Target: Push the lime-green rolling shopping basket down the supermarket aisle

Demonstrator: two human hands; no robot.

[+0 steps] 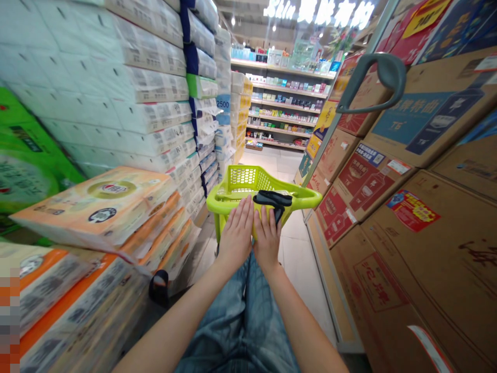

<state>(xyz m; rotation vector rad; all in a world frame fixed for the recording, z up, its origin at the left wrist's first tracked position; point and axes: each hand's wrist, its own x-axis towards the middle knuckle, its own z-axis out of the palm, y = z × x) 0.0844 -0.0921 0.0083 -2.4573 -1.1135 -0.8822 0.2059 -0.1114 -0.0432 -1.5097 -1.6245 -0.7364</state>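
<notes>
A yellow-green plastic shopping basket (306, 198) stands in front of my legs, at the middle of the view. My left hand (237, 233) lies on its near side, fingers stretched out and close together, holding nothing. Beside it my right hand (267, 241) rests on the same side with its fingers extended. The two hands touch or nearly touch along their inner edges. A black strap-like item (273, 198) lies over the basket's near rim, just beyond the fingertips of my right hand. What lies inside the basket is mostly hidden.
Tall stacks of wrapped tissue packs (155, 88) line the left, with orange packs (101, 202) lower and nearer. Cardboard cartons (430, 228) fill the right, behind a metal post with a grey handle (368, 106). Shelves of small goods (287, 88) stand at the aisle's far end.
</notes>
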